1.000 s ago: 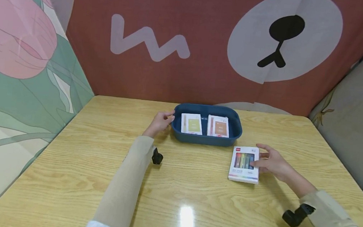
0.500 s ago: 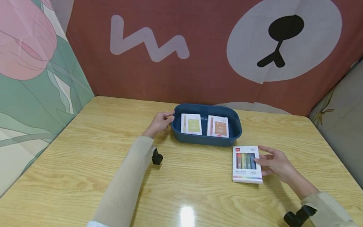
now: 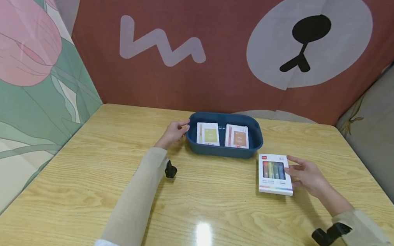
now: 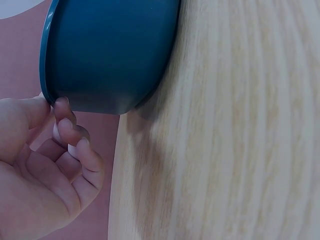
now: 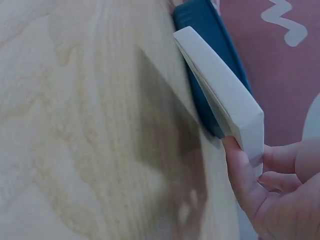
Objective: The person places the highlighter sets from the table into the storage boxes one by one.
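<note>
My left hand pinches the left end of a dark blue plastic tub at its rim. Up close in the left wrist view, thumb and index fingertip meet at the rim of the tub, other fingers loosely bent below. Between thumb and fingers, my right hand grips the right edge of a white box whose window shows a row of coloured sticks. This box hangs tilted over the table, its shadow below in the right wrist view. Two white cartons lie inside the tub: one with a yellow-green panel, one with an orange panel.
A wooden table carries the tub near its back edge. Behind it stands a red-brown backdrop with a bear print, and floral panels rise at the sides. Each sleeve carries a small black wrist camera.
My right hand has shifted to the right and slightly farther back with the white box. The left hand keeps its place on the tub's rim.
</note>
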A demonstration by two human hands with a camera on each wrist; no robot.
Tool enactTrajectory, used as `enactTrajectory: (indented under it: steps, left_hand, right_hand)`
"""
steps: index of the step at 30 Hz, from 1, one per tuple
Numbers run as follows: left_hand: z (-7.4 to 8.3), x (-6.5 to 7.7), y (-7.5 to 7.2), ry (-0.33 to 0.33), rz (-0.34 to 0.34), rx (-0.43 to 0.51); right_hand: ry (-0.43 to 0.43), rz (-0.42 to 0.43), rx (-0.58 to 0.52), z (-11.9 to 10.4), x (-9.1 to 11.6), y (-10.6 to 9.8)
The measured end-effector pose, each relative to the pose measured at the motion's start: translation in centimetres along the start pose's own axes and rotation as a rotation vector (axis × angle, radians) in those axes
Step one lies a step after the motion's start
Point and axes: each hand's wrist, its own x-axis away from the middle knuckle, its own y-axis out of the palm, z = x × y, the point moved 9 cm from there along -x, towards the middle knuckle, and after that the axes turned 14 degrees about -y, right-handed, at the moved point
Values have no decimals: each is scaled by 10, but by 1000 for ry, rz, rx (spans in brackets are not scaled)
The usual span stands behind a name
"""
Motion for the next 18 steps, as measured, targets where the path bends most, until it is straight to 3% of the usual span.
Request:
enactTrajectory:
  steps: [13,18]
  left_hand:
    - [-3,-2,1,-20,-9,1]
    - [-4,-3,1,-24,-16,9]
  right_hand:
    - [-113,39,53,-24,-2,-29]
    - [-135,67,35,-35,-7,-31]
